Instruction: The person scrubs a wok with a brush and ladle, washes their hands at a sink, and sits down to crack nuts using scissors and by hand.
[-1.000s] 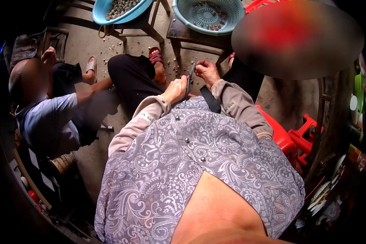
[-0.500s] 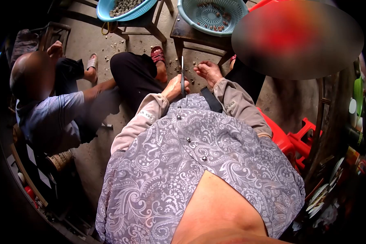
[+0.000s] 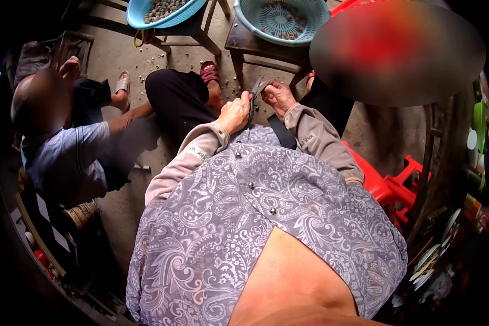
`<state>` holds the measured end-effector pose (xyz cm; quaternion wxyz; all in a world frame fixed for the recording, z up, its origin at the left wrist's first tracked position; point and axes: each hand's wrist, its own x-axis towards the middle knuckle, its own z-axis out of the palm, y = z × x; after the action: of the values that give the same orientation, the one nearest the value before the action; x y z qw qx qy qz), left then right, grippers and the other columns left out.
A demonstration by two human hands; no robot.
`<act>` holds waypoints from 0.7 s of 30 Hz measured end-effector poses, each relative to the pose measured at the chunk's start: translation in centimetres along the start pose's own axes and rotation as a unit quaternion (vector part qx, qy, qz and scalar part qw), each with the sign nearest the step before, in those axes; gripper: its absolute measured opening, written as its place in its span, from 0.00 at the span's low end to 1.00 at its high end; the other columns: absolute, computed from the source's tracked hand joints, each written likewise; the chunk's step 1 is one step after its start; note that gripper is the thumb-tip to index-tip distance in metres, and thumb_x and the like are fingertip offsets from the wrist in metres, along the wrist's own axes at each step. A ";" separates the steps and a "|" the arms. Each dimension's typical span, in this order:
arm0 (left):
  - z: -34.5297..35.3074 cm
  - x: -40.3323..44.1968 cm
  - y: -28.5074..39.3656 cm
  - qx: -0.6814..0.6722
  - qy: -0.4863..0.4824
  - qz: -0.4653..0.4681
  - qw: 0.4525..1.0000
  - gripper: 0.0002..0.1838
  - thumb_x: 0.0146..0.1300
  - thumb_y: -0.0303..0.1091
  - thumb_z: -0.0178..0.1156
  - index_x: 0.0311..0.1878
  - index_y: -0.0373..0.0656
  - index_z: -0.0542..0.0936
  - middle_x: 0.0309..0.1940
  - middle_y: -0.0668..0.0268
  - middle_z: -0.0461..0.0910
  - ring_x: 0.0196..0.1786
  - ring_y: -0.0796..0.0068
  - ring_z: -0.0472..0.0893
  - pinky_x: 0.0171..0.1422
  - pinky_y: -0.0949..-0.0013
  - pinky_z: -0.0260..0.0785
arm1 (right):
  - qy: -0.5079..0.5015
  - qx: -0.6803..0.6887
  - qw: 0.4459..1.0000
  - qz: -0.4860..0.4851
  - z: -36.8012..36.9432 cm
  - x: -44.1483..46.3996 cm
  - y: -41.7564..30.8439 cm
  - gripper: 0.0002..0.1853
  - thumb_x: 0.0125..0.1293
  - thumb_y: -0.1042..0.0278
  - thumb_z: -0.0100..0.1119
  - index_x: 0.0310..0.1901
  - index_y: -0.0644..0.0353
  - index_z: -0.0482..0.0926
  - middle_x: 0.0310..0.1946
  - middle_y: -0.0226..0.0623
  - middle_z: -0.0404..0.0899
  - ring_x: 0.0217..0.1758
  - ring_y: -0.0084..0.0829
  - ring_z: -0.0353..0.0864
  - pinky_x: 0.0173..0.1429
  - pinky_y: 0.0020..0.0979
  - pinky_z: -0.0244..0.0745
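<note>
A dark-handled, scissors-like tool (image 3: 256, 86) points away from me, its metal blades uppermost. My left hand (image 3: 233, 115) is wrapped round its handle. Just to the right, my right hand (image 3: 279, 98) has its fingers drawn together close to the blade tips; whatever is between them is too small to make out. Both hands are above my lap, past the hem of the grey patterned garment (image 3: 223, 217). A black strap (image 3: 281, 132) lies below my right wrist.
A blue basin (image 3: 174, 20) of small round brown things and a blue-green basket (image 3: 244, 19) with a few pieces stand on wooden stools ahead. Bits litter the floor (image 3: 193, 57). A person (image 3: 65, 152) sits at left; red plastic stools (image 3: 402, 182) are at right.
Half a second ago the tool stood upright, apart from my right hand. Now it leans right, its blades look parted, and the tips are beside my right fingers. The view has shifted slightly.
</note>
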<state>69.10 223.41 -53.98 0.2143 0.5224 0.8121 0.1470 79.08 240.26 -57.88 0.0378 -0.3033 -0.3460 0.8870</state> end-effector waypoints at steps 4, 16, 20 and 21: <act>-0.3 0.0 -0.3 -0.010 0.003 0.031 0.999 0.15 0.65 0.33 0.47 0.50 0.34 0.61 0.28 0.47 0.78 0.33 0.45 0.79 0.35 0.48 0.70 | -0.003 -0.017 1.000 -0.013 -0.1 0.0 0.0 0.04 0.61 0.74 0.56 0.37 0.58 0.78 0.28 0.27 0.77 0.32 0.22 0.77 0.38 0.23 0.74; -0.4 -0.5 -2.1 -0.143 -0.030 0.091 0.985 0.17 0.62 0.37 0.56 0.44 0.36 0.63 0.29 0.45 0.79 0.34 0.41 0.78 0.35 0.48 0.70 | 0.045 -0.062 0.997 0.009 0.7 -0.2 -0.1 0.04 0.60 0.77 0.58 0.37 0.63 0.78 0.31 0.35 0.80 0.32 0.26 0.80 0.36 0.23 0.76; -1.7 -0.1 -1.2 -0.435 -0.031 -0.131 0.890 0.12 0.60 0.28 0.53 0.45 0.38 0.65 0.24 0.55 0.78 0.26 0.59 0.81 0.28 0.65 0.71 | 0.042 0.007 0.999 0.027 -0.1 0.4 -0.2 0.09 0.63 0.74 0.58 0.45 0.62 0.78 0.35 0.34 0.80 0.37 0.22 0.80 0.40 0.20 0.76; -1.3 -0.1 -1.8 -0.387 -0.042 -0.115 0.914 0.16 0.60 0.28 0.54 0.50 0.37 0.63 0.26 0.53 0.78 0.29 0.57 0.81 0.31 0.63 0.71 | 0.026 0.032 0.999 0.027 -0.5 0.5 0.0 0.09 0.64 0.74 0.58 0.46 0.62 0.78 0.36 0.34 0.80 0.38 0.22 0.80 0.41 0.20 0.77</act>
<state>67.07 222.54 -53.68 0.4490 0.3069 0.7365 0.4023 78.96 240.69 -58.48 0.0325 -0.3337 -0.3081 0.8903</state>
